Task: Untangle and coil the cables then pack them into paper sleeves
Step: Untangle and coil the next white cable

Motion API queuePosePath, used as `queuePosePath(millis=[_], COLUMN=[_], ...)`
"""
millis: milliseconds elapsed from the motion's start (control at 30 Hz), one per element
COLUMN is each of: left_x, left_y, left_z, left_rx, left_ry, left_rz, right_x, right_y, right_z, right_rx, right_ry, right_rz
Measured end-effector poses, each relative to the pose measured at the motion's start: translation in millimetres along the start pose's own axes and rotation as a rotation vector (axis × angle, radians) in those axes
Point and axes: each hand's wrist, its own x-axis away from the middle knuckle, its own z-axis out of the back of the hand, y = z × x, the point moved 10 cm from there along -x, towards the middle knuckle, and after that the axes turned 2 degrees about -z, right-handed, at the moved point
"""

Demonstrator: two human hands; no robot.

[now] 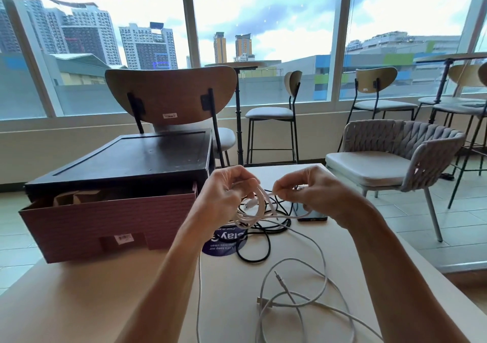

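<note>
Mid-coil: left hand (226, 194) curled round white cable (257, 208) loops, right hand (309, 192) pinching the strand; next finish wrapping, then fetch paper sleeves (87, 196) at 9 o'clock.

A white cable (257, 205) crosses a black cable (259, 248) on a beige table (92, 303) beside a ribbed pink box (105, 219) and blue sticker (224, 245).

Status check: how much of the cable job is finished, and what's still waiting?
Done: no finished coil or filled sleeve is visible. In hand: the left hand and right hand each grip a partly looped thick white cable. Remaining: the black cable and thin white cable lie loose on the beige table; the brown paper sleeves sit in the pink cardboard box.
</note>
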Motion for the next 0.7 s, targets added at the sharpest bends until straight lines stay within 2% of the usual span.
queuePosePath(millis=[167, 333, 567, 700], left_x=[2.9, 3.0, -1.0, 2.1], left_y=[-5.7, -2.6, 5.5, 13.4], left_z=[-7.2, -6.5, 14.6, 14.8], left_rx=[0.161, 0.217, 0.052, 0.054], left_ry=[-0.063, -0.014, 0.193, 0.255], left_rz=[0.079, 0.082, -0.079, -0.170], right_x=[2.2, -0.3, -4.4, -4.9], right_y=[12.6, 7.6, -5.3, -8.7], right_z=[-1.6, -13.0, -29.3, -32.8], right_rx=[-0.107, -0.104, -0.221, -0.207], right_ry=[-0.032, -0.081, -0.115, -0.085], right_rz=[-0.076, -0.071, -0.060, -0.038])
